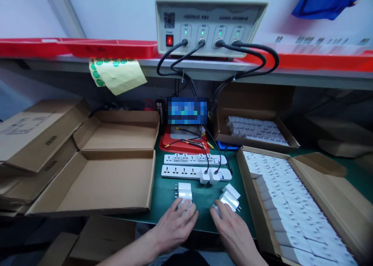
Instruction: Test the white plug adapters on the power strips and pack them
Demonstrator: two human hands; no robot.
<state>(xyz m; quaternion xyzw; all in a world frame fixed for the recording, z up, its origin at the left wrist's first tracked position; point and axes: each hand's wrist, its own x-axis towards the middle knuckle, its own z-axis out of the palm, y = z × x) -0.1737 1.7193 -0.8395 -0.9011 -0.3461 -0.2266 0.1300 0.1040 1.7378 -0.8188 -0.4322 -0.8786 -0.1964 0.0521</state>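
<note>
My left hand is closed around a white plug-in charger at the near end of a short row of white chargers. Their metal prongs point left. My right hand grips the near end of a second, slanted group of white chargers, whose prongs face right. The fingers partly cover the pieces in both hands. Just beyond lie two white power strips. Two white chargers with black cables are plugged in at the nearer strip's right end.
At left lies an open cardboard box beside stacked cartons. A divided box of chargers stands at right, another box behind it. A tester with cables sits on the shelf, above a small screen and red tray.
</note>
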